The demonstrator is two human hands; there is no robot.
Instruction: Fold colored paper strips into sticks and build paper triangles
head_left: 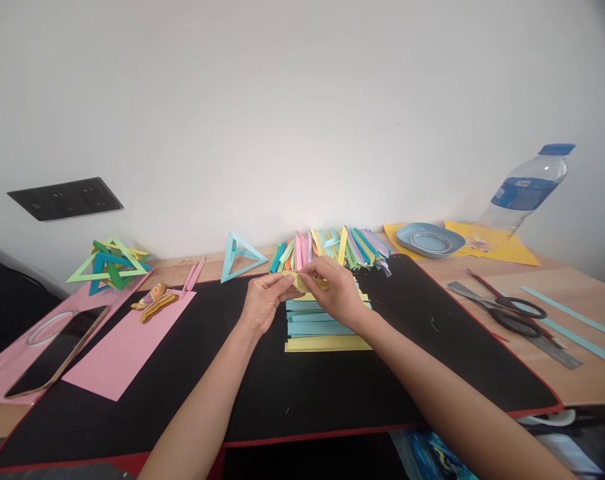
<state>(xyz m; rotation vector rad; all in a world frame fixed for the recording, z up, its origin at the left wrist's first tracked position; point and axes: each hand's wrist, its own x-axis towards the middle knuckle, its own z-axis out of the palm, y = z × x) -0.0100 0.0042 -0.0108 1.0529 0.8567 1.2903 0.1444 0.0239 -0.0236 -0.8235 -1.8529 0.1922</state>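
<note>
Between the fingertips of both hands is a small piece of yellow paper [298,281], partly hidden by the fingers. My left hand [267,298] pinches its left end, and my right hand [335,290] grips the right side from above. Under and just behind my right hand lie blue and yellow paper strips [327,327] in a row on the black mat [192,373]. Farther back, a pile of folded strips [349,250] in many colours stretches along the mat's far edge. To its left stands a light blue paper triangle frame [242,256].
Pink paper [127,347], a figurine [155,302], a phone [57,353] and a paper star model [113,265] are on the left. At right are scissors [512,317], a metal ruler [552,350], blue strips [577,337], a blue dish [429,240] and a water bottle [525,187].
</note>
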